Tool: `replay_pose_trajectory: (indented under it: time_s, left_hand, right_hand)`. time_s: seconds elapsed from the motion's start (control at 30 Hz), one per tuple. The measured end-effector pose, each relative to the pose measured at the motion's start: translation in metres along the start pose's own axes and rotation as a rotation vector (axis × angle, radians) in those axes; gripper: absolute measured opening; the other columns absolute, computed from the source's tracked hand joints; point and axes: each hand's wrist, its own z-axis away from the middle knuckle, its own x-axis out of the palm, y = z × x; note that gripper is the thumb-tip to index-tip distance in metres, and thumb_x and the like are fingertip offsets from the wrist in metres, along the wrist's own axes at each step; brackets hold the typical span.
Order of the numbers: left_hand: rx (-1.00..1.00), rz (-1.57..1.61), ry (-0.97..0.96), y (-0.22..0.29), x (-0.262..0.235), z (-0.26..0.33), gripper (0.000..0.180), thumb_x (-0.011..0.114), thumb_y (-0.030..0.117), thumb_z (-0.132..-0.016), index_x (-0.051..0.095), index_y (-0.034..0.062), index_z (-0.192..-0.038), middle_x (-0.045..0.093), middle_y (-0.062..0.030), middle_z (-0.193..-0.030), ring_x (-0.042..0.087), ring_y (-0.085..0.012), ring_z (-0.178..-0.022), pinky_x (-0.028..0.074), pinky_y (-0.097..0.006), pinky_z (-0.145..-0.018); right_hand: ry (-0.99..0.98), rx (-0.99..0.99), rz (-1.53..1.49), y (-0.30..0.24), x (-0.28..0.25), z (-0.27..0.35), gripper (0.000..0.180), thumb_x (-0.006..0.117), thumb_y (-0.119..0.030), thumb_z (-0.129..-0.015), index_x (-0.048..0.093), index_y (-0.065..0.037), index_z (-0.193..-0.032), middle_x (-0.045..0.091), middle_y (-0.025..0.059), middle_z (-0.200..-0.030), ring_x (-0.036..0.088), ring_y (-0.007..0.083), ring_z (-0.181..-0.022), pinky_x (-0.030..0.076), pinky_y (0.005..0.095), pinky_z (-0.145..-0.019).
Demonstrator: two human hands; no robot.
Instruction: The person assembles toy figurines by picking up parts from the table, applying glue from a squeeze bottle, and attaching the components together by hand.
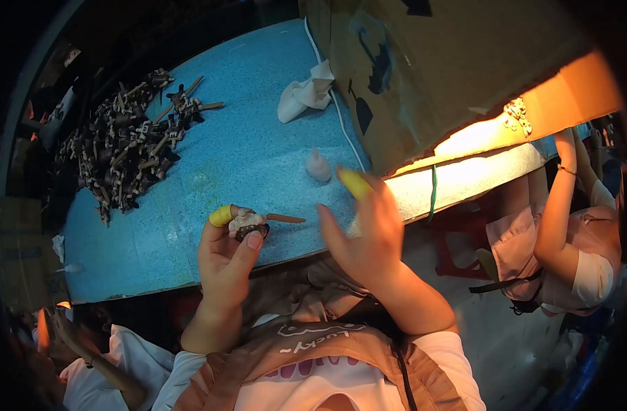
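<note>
My left hand (224,264) pinches a small toy figurine (246,223) with pale and dark brown parts between thumb and fingers. A thin brown sword-like piece (286,218) juts from the figurine to the right. A yellow wrap covers one fingertip of this hand. My right hand (372,236) is raised to the right of the figurine, slightly blurred, its thumb and yellow-wrapped finger apart, with nothing seen in it. Just beyond it, a small white squeeze bottle with a narrow tip (317,166) stands on the blue tabletop (245,151).
A heap of similar dark figurines (125,140) covers the table's left side. Crumpled white tissue (305,92) lies at the back, beside a white cable (342,123). A large cardboard box (423,82) borders the right. Other people sit at right (567,240) and lower left (115,370).
</note>
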Motion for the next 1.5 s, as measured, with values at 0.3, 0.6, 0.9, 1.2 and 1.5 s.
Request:
replay_pose_trajectory:
  time_s: [0.3, 0.6, 0.9, 1.2, 1.5]
  left_hand:
    - [-0.125, 0.121, -0.166, -0.001, 0.012, 0.011, 0.029, 0.056, 0.000, -0.082, 0.048, -0.0026, -0.110, 0.056, -0.0107, -0.104, 0.053, -0.0162, -0.094, 0.042, -0.030, -0.086]
    - [-0.302, 0.217, -0.245, 0.007, 0.029, 0.017, 0.029, 0.052, -0.002, -0.084, 0.046, -0.0036, -0.113, 0.055, -0.0090, -0.105, 0.052, -0.0159, -0.099, 0.037, -0.029, -0.091]
    - [-0.150, -0.165, -0.430, 0.003, 0.046, 0.004, 0.027, 0.062, 0.001, -0.076, 0.055, -0.0013, -0.103, 0.055, -0.0072, -0.092, 0.051, -0.0131, -0.087, 0.039, -0.025, -0.076]
    - [-0.037, -0.333, -0.433, 0.003, 0.038, 0.010, 0.031, 0.068, 0.011, -0.075, 0.056, -0.0030, -0.100, 0.055, -0.0107, -0.087, 0.056, -0.0171, -0.077, 0.047, -0.024, -0.060]
    - [0.039, -0.372, -0.435, 0.002, 0.037, 0.010, 0.031, 0.068, 0.013, -0.075, 0.056, -0.0026, -0.099, 0.055, -0.0099, -0.084, 0.055, -0.0174, -0.075, 0.047, -0.025, -0.059]
  right_hand:
    - [-0.023, 0.282, 0.465, 0.138, -0.069, -0.073, 0.030, 0.060, -0.013, -0.072, 0.053, -0.002, -0.099, 0.059, 0.0120, -0.094, 0.056, 0.0260, -0.078, 0.044, 0.0325, -0.069]
    - [-0.013, 0.122, 0.298, 0.144, -0.078, -0.067, 0.016, 0.059, -0.014, -0.080, 0.063, -0.004, -0.093, 0.062, 0.0101, -0.082, 0.056, 0.0163, -0.069, 0.044, 0.0262, -0.063]
    - [0.052, 0.348, -0.837, 0.002, -0.052, 0.020, 0.025, 0.065, 0.008, -0.065, 0.056, 0.000, -0.087, 0.055, 0.0090, -0.090, 0.053, 0.0163, -0.083, 0.043, 0.0273, -0.075]
    - [-0.058, 0.099, -0.420, -0.014, -0.049, 0.019, 0.024, 0.069, 0.004, -0.062, 0.058, -0.001, -0.083, 0.058, 0.0093, -0.079, 0.053, 0.0215, -0.074, 0.044, 0.0295, -0.065]
    - [-0.102, 0.026, -0.219, -0.016, -0.055, 0.022, 0.023, 0.071, 0.001, -0.060, 0.060, -0.003, -0.080, 0.061, 0.0081, -0.080, 0.053, 0.0234, -0.075, 0.044, 0.0309, -0.067]
